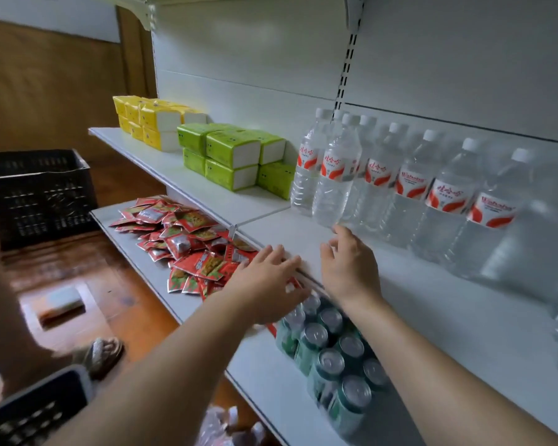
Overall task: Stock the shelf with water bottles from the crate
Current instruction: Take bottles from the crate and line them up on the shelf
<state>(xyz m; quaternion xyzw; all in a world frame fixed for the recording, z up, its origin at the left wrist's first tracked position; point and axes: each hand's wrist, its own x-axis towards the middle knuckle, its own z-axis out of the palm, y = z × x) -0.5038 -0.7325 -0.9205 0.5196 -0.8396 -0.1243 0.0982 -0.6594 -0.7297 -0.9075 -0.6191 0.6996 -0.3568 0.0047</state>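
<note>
Several clear water bottles (335, 175) with red-and-white labels and white caps stand in rows on the white shelf (432, 304), running from its middle to the right. My right hand (348, 265) hovers over the shelf just in front of the nearest bottle, fingers relaxed and holding nothing. My left hand (268, 281) lies beside it over the shelf's front edge, fingers straight and empty. A black plastic crate (36, 194) stands on the floor at the left; what it holds is hidden.
Yellow tissue packs (152, 123) and green tissue packs (236, 156) fill the left part of the same shelf. Below are red snack sachets (181, 239) and green drink cans (332, 358). A second dark crate (36, 410) shows at bottom left on the wooden floor.
</note>
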